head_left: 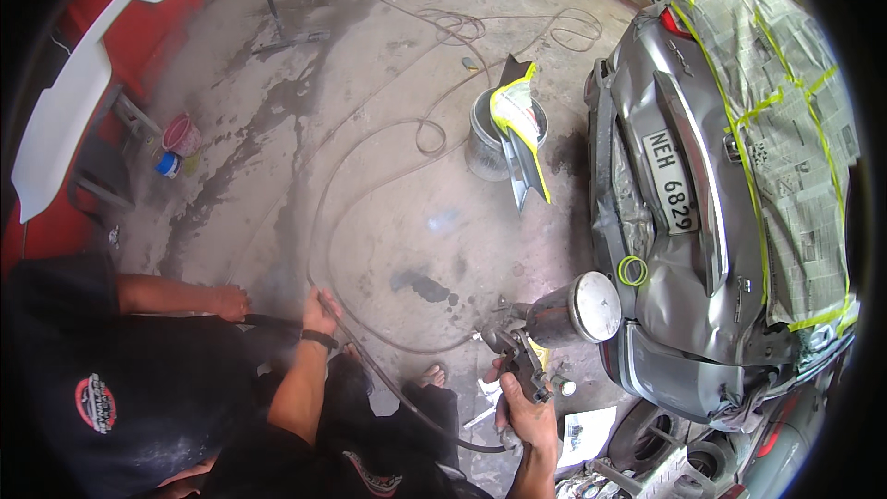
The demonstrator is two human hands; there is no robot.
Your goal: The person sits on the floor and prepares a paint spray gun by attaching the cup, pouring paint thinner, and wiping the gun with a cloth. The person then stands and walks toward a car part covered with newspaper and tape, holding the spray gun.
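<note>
My right hand (528, 414) is wrapped round the handle of a paint spray gun (525, 368), whose cup (554, 318) with a pale round lid points away to the right. An air hose (393, 390) runs from beneath the gun toward my left hand (320, 312), which wears a dark wristband and has its fingers closed on the hose. Just beyond the cup stands the dented rear of a grey car (679, 314), with newspaper masking (795, 157) held by yellow-green tape over its window. A roll of yellow-green tape (633, 271) rests at its bumper.
Beside me on the left is a co-worker in a black shirt (176, 379), one hand on a dark bar-like thing. A bucket (485, 143) carries a taped grey panel (520, 134). Hose coils (453, 28) lie across the floor. A white panel (69, 120) stands left; tyres (647, 434) lie lower right.
</note>
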